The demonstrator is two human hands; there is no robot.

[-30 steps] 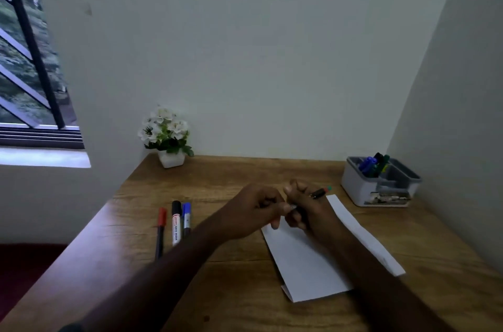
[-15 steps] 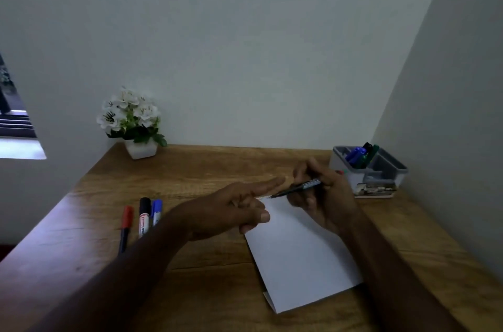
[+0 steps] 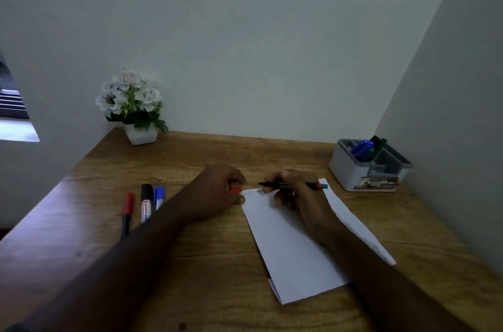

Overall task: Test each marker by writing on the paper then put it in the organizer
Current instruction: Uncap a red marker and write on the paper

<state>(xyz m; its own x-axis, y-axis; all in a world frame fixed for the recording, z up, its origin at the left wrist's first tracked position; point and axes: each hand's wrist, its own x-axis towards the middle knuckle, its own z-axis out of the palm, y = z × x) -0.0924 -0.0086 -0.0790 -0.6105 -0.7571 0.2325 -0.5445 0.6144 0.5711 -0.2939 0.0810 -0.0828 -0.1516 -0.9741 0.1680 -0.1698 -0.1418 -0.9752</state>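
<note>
Right hand [image 3: 295,197]: fingers curled round a thin black marker [image 3: 291,184], held nearly level, tip toward the left, over the top edge of the paper [image 3: 294,252]
Left hand [image 3: 217,191]: knuckles up beside the paper's top left corner, fingers pinching a red cap [image 3: 235,190]
Three markers [image 3: 145,203]: side by side on the table [image 3: 204,263], left of the forearm
Organizer [image 3: 353,171]: far right, holding blue and green markers

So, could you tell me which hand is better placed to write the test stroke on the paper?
The right hand: it already grips the uncapped marker with its tip over the paper. The left hand holds the red cap.
</note>
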